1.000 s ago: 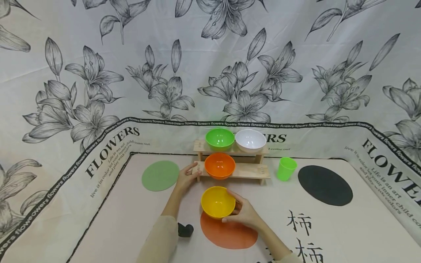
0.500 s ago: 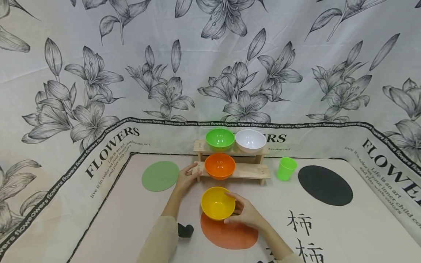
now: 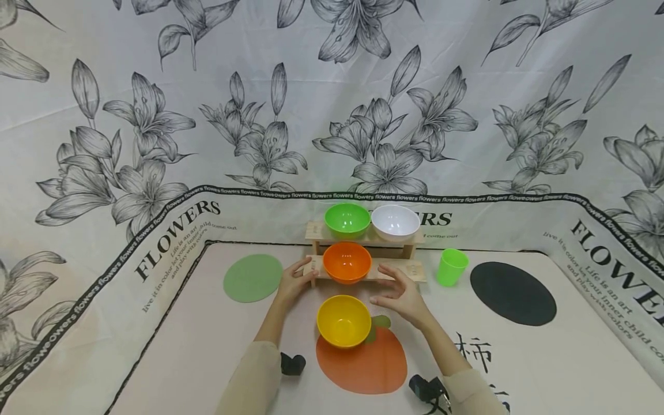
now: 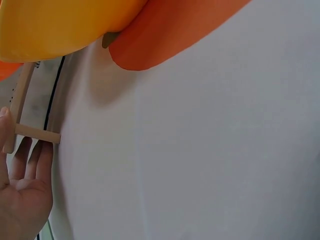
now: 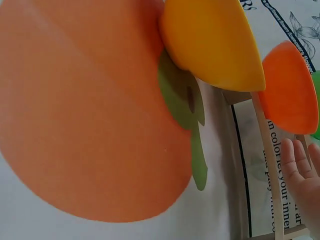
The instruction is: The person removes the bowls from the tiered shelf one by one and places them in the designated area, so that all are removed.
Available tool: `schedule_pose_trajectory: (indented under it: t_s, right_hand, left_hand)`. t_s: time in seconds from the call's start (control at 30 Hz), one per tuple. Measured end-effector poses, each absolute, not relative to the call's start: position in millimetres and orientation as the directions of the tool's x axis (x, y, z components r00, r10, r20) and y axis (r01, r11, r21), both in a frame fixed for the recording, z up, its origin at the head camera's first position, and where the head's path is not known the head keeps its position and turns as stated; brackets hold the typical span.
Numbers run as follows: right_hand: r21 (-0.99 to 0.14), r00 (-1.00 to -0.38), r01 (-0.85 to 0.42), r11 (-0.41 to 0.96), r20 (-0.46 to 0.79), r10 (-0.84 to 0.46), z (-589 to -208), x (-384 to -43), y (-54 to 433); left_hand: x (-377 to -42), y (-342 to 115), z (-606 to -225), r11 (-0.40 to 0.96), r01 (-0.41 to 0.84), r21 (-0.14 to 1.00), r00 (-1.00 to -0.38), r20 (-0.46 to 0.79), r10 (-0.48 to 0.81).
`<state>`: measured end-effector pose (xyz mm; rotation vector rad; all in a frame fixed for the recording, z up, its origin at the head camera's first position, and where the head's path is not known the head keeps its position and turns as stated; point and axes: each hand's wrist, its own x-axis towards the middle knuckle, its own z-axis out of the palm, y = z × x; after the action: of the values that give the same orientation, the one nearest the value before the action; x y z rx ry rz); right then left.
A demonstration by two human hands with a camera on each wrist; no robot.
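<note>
At the left end of a two-step wooden rack [image 3: 389,268], my left hand [image 3: 294,282] grips the lower board, its thumb on one side and fingers around the leg in the left wrist view. My right hand [image 3: 403,297] hovers in front of the board's right part, thumb and fingers spread, holding nothing. Just left of its fingertips an orange bowl [image 3: 346,263] sits on the lower step. On the table in front of the rack stands a yellow bowl [image 3: 344,323], overlapping a printed orange fruit [image 3: 363,369].
A green bowl [image 3: 347,221] and a white bowl [image 3: 395,222] stand side by side on the upper step. Right of the rack is a green cup [image 3: 453,267], near a printed black oval [image 3: 513,293]. A floral cloth [image 3: 249,155] hangs behind.
My right hand has let go of the yellow bowl and moved up and right toward the orange bowl. The yellow bowl stays where it was. My left hand has kept its place.
</note>
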<state>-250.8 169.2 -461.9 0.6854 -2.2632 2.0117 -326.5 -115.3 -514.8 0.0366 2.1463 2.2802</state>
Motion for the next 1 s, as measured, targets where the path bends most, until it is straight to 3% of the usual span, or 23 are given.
schedule_pose_trajectory:
  t_s: [0.5,1.0]
  right_hand:
    - [-0.964,-0.939,-0.252,0.084,0.222,-0.264,-454,-289,166]
    - [-0.966,-0.944,-0.234,0.112,0.198,-0.264,-453,-299,156]
  left_hand:
    - [-325,-115,-512,-0.060,0.013,0.998,-1.000,0.014,0.020]
    - [-325,-114,-512,-0.048,0.022,0.999,-0.999,0.023,0.026]
